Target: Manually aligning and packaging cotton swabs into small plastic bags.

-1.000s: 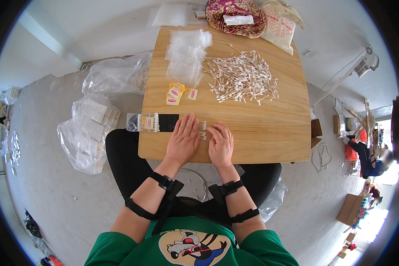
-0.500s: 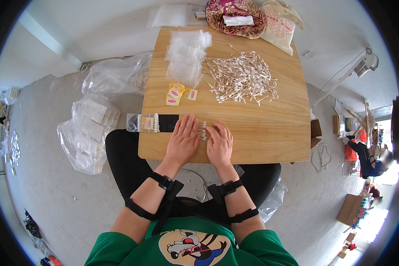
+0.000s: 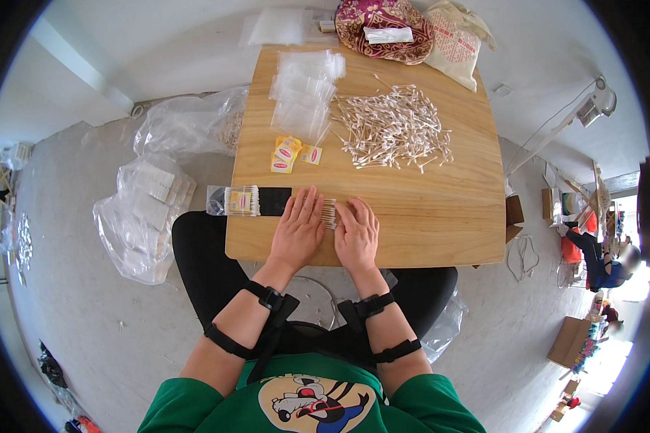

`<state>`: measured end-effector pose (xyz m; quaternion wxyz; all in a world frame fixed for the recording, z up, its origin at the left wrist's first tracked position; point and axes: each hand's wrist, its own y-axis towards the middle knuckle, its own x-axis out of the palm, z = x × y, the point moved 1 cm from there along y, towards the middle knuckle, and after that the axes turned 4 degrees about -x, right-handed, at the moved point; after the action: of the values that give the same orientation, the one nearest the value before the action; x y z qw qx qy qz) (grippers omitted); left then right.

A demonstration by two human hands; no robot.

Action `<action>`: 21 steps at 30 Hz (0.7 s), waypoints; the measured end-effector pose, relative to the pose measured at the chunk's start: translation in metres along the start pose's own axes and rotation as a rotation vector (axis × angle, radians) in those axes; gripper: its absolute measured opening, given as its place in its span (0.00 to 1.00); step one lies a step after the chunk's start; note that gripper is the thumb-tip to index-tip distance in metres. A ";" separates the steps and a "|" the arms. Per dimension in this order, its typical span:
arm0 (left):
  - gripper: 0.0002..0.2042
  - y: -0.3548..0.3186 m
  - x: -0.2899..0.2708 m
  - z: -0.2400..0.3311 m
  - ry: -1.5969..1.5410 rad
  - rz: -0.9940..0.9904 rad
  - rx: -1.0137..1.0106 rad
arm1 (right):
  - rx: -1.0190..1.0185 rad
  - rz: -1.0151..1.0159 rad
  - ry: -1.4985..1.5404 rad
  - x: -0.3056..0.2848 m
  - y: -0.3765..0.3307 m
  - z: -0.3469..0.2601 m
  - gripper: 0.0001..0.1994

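Observation:
My left hand [image 3: 300, 225] lies flat, fingers stretched out, over a row of cotton swabs [image 3: 329, 213] near the table's front edge. The row's middle is hidden beneath it; only the right-hand tips stick out. Against those tips rest the slightly bent fingers of my right hand [image 3: 357, 232], spread a little and gripping nothing. Left of my left hand a black strip [image 3: 275, 201] shows on the table. At its left end sits a clear bag of swabs [image 3: 242, 200] with a yellow card in it.
A heap of loose swabs [image 3: 397, 128] covers the far middle of the wooden table [image 3: 440, 216]. Yellow cards [image 3: 284, 154] and stacked clear bags [image 3: 303, 94] lie at the left. Cloth bags [image 3: 451, 45] stand at the back. Big plastic sacks [image 3: 144, 216] sit on the floor.
My right hand has shifted very slightly to the left, closer against the swab tips. My left hand stays in place over the row.

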<state>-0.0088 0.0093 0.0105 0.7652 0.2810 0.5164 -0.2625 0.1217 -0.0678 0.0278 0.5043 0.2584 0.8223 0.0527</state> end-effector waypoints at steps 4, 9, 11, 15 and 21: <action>0.29 0.000 0.001 0.000 0.012 0.005 0.006 | -0.002 0.001 -0.020 0.001 0.000 0.001 0.17; 0.28 0.001 -0.001 0.000 -0.037 0.024 0.005 | -0.009 0.029 0.060 0.000 0.018 0.014 0.10; 0.27 0.000 -0.004 0.001 -0.042 0.037 0.015 | -0.022 0.000 0.092 -0.002 0.032 0.022 0.07; 0.27 0.001 -0.006 0.004 -0.070 0.041 0.023 | -0.180 -0.128 0.152 -0.003 0.055 0.029 0.02; 0.26 -0.001 -0.011 0.000 -0.063 0.028 0.015 | -0.223 -0.133 0.177 -0.034 0.062 -0.007 0.01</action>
<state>-0.0136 0.0097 0.0204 0.7826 0.2855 0.4860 -0.2643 0.1508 -0.0298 0.0799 0.4579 0.1401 0.8678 0.1330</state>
